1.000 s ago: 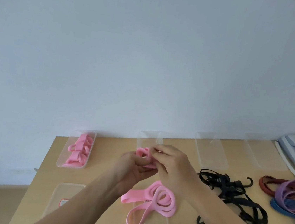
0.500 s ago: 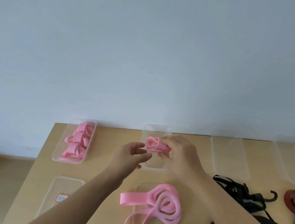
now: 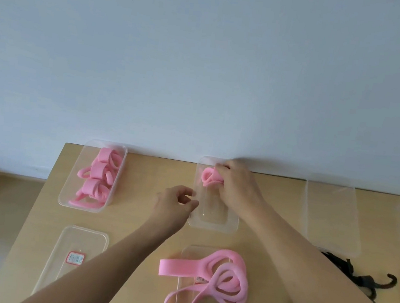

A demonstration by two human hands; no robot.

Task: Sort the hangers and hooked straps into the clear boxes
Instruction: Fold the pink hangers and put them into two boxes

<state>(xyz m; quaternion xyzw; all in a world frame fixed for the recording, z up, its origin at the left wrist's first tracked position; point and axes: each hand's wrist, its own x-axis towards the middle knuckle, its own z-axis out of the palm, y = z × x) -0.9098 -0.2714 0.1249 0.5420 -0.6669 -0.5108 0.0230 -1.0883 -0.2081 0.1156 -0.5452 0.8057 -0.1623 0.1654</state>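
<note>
Pink rolled strap (image 3: 210,176) sits pinched in our right hand (image 3: 236,188) inside the middle clear box (image 3: 213,224); our left hand (image 3: 174,204) curls loosely, holding nothing. Our arm hides part of the black straps (image 3: 363,282).

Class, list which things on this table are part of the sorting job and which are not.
Part of the job:
right hand holding a rolled pink strap
middle clear box
loose pink straps
black hooked straps
box of pink straps

Not part:
red sticker
wall
</note>
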